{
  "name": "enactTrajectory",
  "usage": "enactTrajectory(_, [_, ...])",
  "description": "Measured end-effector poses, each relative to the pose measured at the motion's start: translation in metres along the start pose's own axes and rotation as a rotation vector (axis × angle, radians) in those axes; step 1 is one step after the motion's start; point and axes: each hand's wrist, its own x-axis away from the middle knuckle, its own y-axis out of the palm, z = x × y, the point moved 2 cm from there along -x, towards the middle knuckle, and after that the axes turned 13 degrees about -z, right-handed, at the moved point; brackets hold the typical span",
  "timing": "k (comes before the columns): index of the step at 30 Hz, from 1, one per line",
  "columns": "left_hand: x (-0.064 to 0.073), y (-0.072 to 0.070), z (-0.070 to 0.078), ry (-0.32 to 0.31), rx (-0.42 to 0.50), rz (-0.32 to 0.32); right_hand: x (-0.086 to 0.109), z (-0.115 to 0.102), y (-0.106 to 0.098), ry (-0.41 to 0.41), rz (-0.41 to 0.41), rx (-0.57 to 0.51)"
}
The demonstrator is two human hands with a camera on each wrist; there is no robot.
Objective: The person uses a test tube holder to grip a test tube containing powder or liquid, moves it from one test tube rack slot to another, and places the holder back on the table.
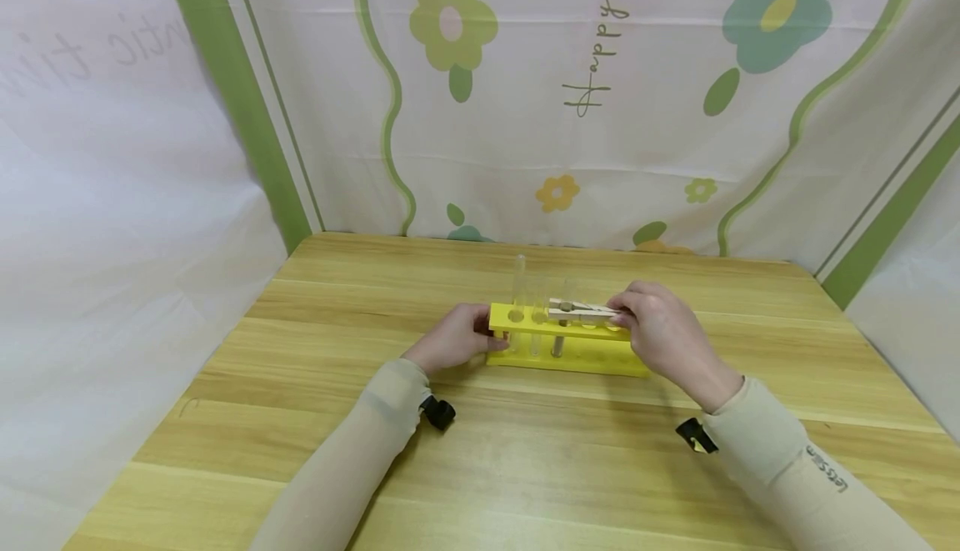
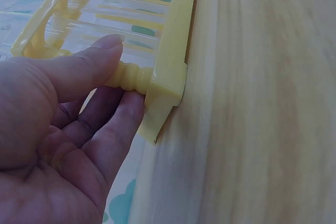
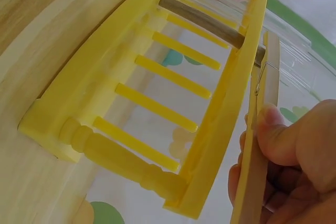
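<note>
A yellow test tube rack (image 1: 525,361) stands upright on the wooden table. My left hand (image 1: 453,340) holds its left end, thumb and fingers around the turned post (image 2: 131,78). In my right hand (image 1: 667,338) is a wooden test tube clamp (image 1: 581,314), gripped between thumb and fingers just above the rack's top bar. The clamp's far end lies at a test tube (image 3: 207,23) with grey-brown contents standing in the rack; whether its jaws press on the glass I cannot tell. Two clear test tubes (image 1: 520,280) stand in the holes left of it.
The wooden table (image 1: 465,476) runs out in front and to both sides of the rack. A white curtain (image 1: 510,134) printed with flowers hangs behind the table's back edge, with more white cloth (image 1: 120,201) on the left.
</note>
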Motion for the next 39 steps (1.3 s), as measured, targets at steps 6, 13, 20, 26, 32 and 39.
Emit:
enactTrajectory(6, [0.000, 0.000, 0.000, 0.005, 0.006, 0.001, 0.000, -0.002, -0.005, 0.008, 0.010, -0.002])
enactTrajectory(13, [-0.001, 0.001, -0.002, 0.003, -0.003, 0.005, 0.000, -0.005, -0.011, 0.016, 0.021, 0.005])
enactTrajectory(20, [0.000, 0.001, -0.002, 0.002, -0.005, 0.008, -0.001, -0.007, -0.021, 0.019, 0.023, 0.012])
enactTrajectory(26, [0.000, 0.002, -0.001, 0.005, 0.000, 0.006, -0.002, -0.009, -0.028, 0.003, 0.053, 0.022])
enactTrajectory(32, [0.001, 0.002, 0.000, 0.009, 0.017, -0.001, -0.003, -0.010, -0.038, -0.016, 0.079, 0.027])
enactTrajectory(39, [0.000, 0.002, -0.001, 0.025, 0.032, -0.004, -0.004, -0.014, -0.053, -0.046, 0.143, 0.039])
